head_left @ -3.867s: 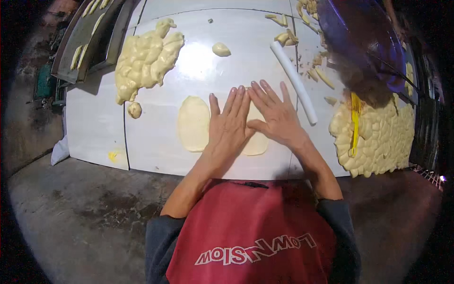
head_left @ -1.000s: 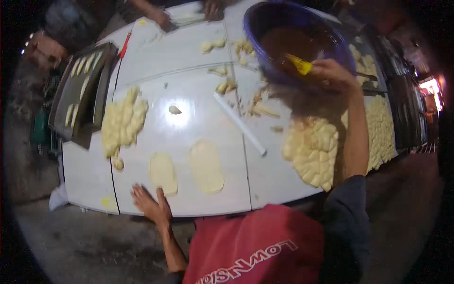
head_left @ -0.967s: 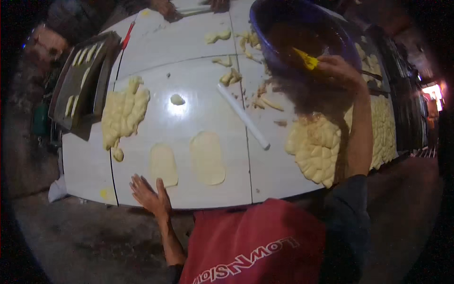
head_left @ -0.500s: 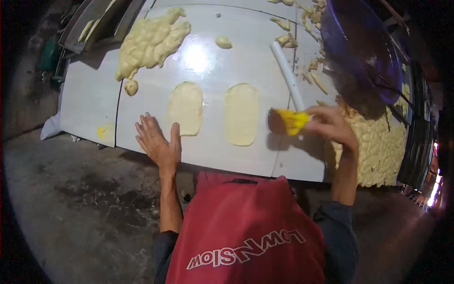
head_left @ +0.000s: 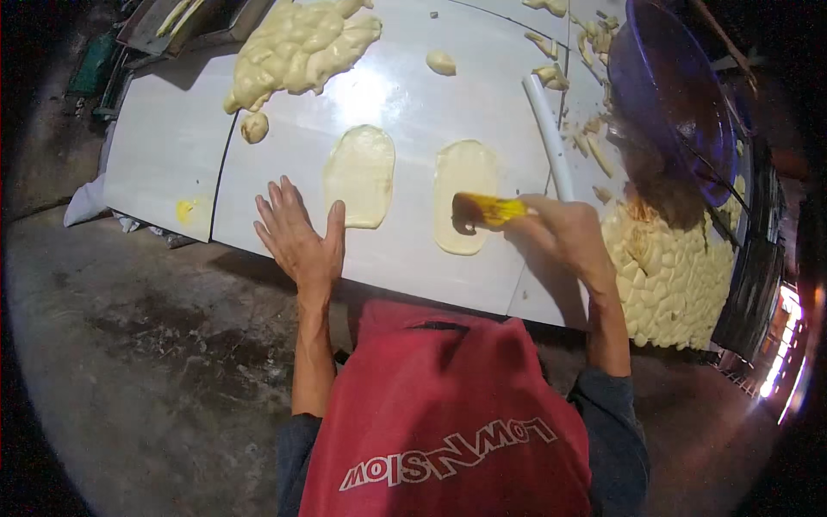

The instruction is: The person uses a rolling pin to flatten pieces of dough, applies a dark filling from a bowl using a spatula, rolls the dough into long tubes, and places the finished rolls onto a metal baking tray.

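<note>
My left hand [head_left: 301, 246] lies palm down with fingers spread on the white tabletop [head_left: 164, 155], beside the lower left of a flattened dough oval [head_left: 359, 172]. My right hand [head_left: 564, 237] grips a yellow flexible tool [head_left: 500, 211], perhaps a scraper or brush, whose end carries brown paste [head_left: 463, 211] over the second dough oval [head_left: 465, 164]. Some of that paste appears to touch the oval. A white rolling rod [head_left: 544, 129] lies just beyond my right hand. A large blue bowl [head_left: 655, 86] with brown contents stands at the upper right.
A dough mass [head_left: 293, 52] and small lumps [head_left: 441, 62] lie at the back. A packed dough sheet [head_left: 668, 276] covers the right end. Metal trays [head_left: 198, 26] with dough strips are at upper left. Dark stacked sheets [head_left: 749, 284] stand beyond the right edge.
Earlier both hands pressed the dough. Then my right hand was in the blue bowl with the yellow tool; it has since moved down-left, bringing brown paste over the right oval.
</note>
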The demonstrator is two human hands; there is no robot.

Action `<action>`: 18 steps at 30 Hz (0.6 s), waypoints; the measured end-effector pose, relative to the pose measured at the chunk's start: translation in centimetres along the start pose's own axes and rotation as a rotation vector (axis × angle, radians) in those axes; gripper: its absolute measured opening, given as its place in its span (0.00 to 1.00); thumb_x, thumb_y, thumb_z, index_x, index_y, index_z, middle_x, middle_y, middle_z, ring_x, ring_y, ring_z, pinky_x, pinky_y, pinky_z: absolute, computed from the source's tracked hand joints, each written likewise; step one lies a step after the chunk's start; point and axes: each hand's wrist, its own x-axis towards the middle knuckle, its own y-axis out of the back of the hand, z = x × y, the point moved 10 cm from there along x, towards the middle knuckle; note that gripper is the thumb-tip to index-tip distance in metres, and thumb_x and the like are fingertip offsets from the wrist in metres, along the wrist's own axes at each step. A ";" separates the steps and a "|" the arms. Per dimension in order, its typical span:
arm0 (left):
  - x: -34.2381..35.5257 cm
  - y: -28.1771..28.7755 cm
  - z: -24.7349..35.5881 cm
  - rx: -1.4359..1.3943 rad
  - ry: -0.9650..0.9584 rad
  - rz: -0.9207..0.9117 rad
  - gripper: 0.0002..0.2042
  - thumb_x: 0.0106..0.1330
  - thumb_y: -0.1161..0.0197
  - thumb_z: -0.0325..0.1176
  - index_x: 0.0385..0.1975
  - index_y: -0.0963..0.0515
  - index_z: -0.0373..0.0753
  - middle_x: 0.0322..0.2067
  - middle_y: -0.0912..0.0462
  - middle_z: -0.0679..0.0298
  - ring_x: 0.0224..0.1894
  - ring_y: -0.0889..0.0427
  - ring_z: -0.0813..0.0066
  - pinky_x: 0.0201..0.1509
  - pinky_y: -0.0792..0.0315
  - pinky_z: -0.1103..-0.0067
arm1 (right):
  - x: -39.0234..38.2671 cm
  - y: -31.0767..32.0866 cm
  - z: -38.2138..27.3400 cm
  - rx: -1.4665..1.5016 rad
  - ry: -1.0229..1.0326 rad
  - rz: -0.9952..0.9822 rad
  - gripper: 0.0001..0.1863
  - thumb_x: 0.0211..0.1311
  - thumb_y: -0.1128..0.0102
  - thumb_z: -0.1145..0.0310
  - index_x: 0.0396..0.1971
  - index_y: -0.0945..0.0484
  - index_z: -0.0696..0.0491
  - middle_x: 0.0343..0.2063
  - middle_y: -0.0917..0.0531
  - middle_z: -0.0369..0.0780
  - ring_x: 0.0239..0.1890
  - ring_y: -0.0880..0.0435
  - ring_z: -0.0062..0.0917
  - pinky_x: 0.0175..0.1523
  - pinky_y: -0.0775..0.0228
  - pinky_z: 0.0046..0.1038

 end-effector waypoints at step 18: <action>-0.2 0.2 -0.1 -0.017 0.001 -0.003 0.43 0.68 0.37 0.57 0.77 0.44 0.39 0.76 0.44 0.49 0.80 0.54 0.45 0.79 0.63 0.46 | -0.7 0.7 -1.1 -0.027 -0.046 -0.003 0.17 0.64 0.32 0.57 0.42 0.15 0.55 0.29 0.13 0.50 0.31 0.11 0.43 0.38 0.22 0.38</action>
